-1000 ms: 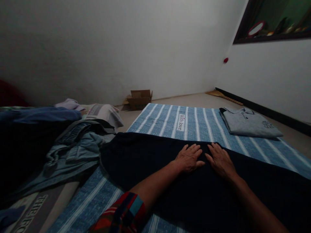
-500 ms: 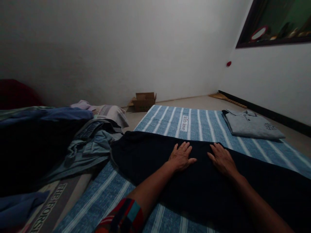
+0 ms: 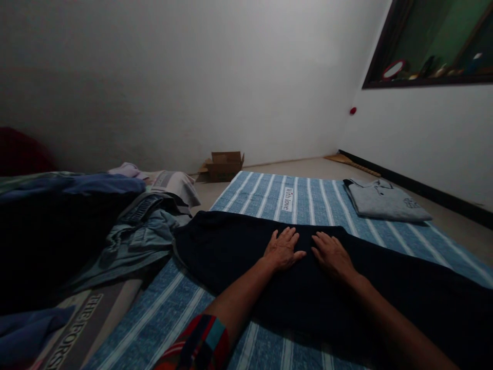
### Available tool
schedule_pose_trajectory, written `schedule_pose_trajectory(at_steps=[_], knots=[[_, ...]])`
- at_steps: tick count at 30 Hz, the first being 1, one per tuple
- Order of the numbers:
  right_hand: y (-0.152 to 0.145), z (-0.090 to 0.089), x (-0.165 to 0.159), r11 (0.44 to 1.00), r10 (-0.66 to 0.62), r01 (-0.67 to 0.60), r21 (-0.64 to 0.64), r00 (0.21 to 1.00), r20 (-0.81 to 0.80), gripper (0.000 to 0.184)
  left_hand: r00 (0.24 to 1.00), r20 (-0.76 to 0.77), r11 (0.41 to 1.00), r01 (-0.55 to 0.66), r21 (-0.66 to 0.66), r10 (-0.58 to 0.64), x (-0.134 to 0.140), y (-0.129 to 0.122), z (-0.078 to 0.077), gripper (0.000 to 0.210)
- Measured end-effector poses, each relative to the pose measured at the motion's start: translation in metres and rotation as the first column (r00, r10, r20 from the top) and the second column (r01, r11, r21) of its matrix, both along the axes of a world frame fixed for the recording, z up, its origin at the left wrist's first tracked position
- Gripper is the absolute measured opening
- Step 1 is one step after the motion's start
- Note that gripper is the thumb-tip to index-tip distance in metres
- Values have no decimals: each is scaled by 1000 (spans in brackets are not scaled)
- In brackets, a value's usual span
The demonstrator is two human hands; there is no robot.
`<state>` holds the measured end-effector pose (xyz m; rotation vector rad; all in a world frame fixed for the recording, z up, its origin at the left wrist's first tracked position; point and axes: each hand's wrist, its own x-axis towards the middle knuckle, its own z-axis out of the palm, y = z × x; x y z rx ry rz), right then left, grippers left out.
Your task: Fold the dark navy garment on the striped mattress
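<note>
Side by side, our two hands press flat on a dark navy garment spread across a blue-and-white striped mat on the floor. Our left hand lies palm down, fingers splayed and pointing toward 12 o'clock, gripping nothing. Our right hand lies just beside it at its 3 o'clock, likewise flat and open on the cloth, fingers angled toward 11 o'clock; the two thumbs are near each other but apart. A red, blue and teal striped sleeve covers our left upper arm at the bottom edge of the view.

The garment runs across the mat from about 9 o'clock to 4 o'clock of our hands, and its far edge lies just beyond our fingertips. On the mat at 12 o'clock, a small white label reads "With love".

At 2 o'clock from our hands, a folded grey polo shirt rests on the far right corner of the mat, well apart from the dark cloth. At 9 o'clock, a heap of unfolded clothes in denim and blue tones touches the garment's left end. At 11 o'clock, an open cardboard box stands against the white wall. High at 2 o'clock, a dark-framed wall recess holds small objects too dim to make out.
</note>
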<state>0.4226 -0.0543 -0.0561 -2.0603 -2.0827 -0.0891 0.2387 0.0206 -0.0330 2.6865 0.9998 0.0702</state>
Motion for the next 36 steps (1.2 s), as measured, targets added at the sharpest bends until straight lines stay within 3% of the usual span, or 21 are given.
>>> schedule_pose_trajectory(at_steps=[10,18,28,36], knots=[[6,-3,-2,986,-47,42,-160,998,-29,62,1000,14,997,-28,77,27,-3,-1,-1,60],[7,5,-6,973,-75,60,-224,996,-57,68,966,-64,963,-240,126,249,-30,2,8,67],[6,11,-7,968,-73,49,-244,993,-90,74,956,-106,962,-270,37,273,-42,5,14,70],[7,12,-7,966,-67,42,-256,994,-89,75,930,-117,936,-335,110,347,-56,14,15,67]])
